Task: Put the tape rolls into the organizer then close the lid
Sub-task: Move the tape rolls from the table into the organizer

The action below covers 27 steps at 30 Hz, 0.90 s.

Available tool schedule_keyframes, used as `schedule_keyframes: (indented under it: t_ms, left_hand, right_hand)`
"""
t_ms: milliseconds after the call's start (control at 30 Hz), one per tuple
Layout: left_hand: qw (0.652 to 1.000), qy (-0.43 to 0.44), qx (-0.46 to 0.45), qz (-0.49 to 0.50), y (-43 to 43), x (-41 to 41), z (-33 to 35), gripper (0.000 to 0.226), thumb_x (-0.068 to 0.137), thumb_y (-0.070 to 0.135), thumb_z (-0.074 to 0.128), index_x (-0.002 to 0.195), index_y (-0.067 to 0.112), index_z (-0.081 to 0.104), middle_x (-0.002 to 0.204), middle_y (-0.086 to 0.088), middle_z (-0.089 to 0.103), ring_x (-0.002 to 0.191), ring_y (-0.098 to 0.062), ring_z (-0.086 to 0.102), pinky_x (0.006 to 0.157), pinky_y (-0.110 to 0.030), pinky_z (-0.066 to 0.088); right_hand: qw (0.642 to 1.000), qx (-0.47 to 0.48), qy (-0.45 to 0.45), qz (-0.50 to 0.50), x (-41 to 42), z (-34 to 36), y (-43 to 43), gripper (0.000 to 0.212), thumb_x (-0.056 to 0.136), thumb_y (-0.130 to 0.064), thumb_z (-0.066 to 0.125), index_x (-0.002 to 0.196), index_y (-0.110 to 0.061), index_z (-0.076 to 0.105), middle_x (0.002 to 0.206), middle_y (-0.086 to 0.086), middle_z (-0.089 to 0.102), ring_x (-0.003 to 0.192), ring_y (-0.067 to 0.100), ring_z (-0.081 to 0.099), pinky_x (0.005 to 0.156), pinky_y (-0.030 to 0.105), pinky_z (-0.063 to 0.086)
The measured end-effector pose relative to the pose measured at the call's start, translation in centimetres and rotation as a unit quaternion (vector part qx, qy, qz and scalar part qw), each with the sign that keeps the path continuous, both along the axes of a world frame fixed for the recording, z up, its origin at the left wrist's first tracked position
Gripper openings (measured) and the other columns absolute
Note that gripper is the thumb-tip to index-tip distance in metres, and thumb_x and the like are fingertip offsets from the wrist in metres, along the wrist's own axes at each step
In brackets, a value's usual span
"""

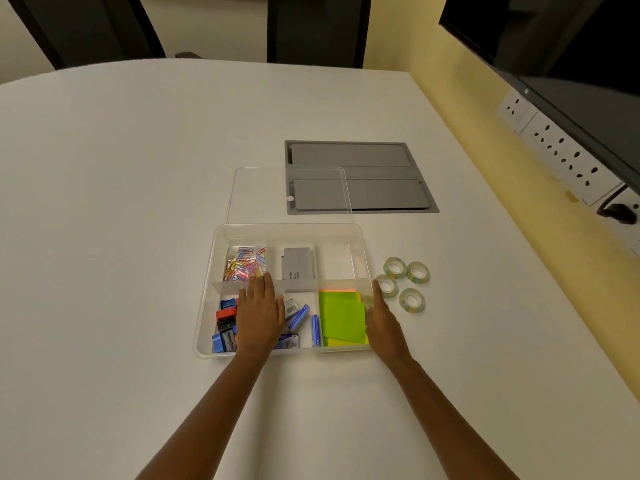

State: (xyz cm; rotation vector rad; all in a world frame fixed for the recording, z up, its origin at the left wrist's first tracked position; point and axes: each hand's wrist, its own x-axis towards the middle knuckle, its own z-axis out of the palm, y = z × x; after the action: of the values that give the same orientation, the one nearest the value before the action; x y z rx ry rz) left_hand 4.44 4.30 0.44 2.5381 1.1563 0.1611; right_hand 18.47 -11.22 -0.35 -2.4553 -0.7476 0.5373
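A clear plastic organizer (207,299) sits open on the white table, its clear lid (256,192) hinged back and lying flat behind it. Several small clear tape rolls (405,284) lie on the table just right of the organizer. The back right compartment (337,261) holds nothing. My left hand (259,311) hovers flat, fingers together, over the middle front compartments, holding nothing. My right hand (382,320) rests along the organizer's right wall, fingertips close to the nearest tape roll (388,285), holding nothing.
Coloured paper clips (244,263), a grey box (298,263), blue staple boxes (298,317), sharpeners (225,323) and green sticky notes (341,317) fill other compartments. A grey cable hatch (360,174) is set in the table behind. Wall sockets (557,150) and a dark screen are at right.
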Motion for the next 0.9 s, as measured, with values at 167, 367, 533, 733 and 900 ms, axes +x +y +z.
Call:
schedule_keyframes:
  t_ms: [167,367,533,733,900]
  left_hand:
    - [1.000,0.015,0.015,-0.008,-1.2,-0.7,-0.3,0.051,0.083,0.016,0.061,0.126,-0.006,0.043,0.124,-0.029,0.057,0.117,-0.044,0.054,0.098,-0.056,0.042]
    - [0.999,0.032,0.033,-0.020,-2.8,-1.5,-0.6,0.056,0.074,0.019,0.072,0.118,-0.008,0.050,0.112,-0.030,0.065,0.105,-0.046,0.061,0.086,-0.058,0.048]
    - [0.997,0.058,0.056,-0.018,-2.7,-1.2,-0.5,0.056,0.071,0.029,0.054,0.114,-0.008,0.054,0.109,-0.029,0.067,0.101,-0.044,0.063,0.081,-0.057,0.050]
    - [0.999,0.039,0.032,0.007,-2.3,-0.4,-0.8,0.064,0.084,0.038,0.029,0.128,-0.006,0.041,0.131,-0.029,0.052,0.123,-0.045,0.046,0.100,-0.060,0.035]
    - [0.999,0.027,0.026,0.010,-2.0,-0.1,-0.3,0.075,0.083,0.045,0.006,0.134,-0.004,0.032,0.139,-0.027,0.043,0.132,-0.042,0.037,0.108,-0.056,0.025]
  right_hand:
    - [0.999,0.042,0.021,-0.011,-0.6,-0.7,-1.5,0.065,0.094,-0.001,0.038,0.145,-0.022,0.004,0.091,0.018,0.060,0.076,0.032,0.061,0.076,0.049,0.053]
    - [0.996,0.083,0.038,-0.001,-1.3,-0.4,-3.4,0.053,0.098,-0.012,0.032,0.145,-0.021,0.009,0.126,0.024,0.057,0.105,0.037,0.060,0.089,0.042,0.052]
    - [0.987,0.145,-0.021,-0.059,-0.2,0.7,-3.9,0.033,0.097,-0.012,0.037,0.127,-0.005,0.048,0.129,0.014,0.056,0.121,0.027,0.051,0.090,0.018,0.035]
    - [0.985,-0.003,-0.154,-0.074,4.1,-0.1,-3.9,0.029,0.088,-0.010,0.052,0.114,0.001,0.055,0.129,0.023,0.049,0.116,0.042,0.046,0.089,0.049,0.048]
    - [0.981,-0.116,-0.140,-0.072,4.9,-0.8,-4.4,0.033,0.088,-0.020,0.056,0.118,-0.005,0.053,0.134,0.020,0.044,0.117,0.039,0.045,0.091,0.047,0.045]
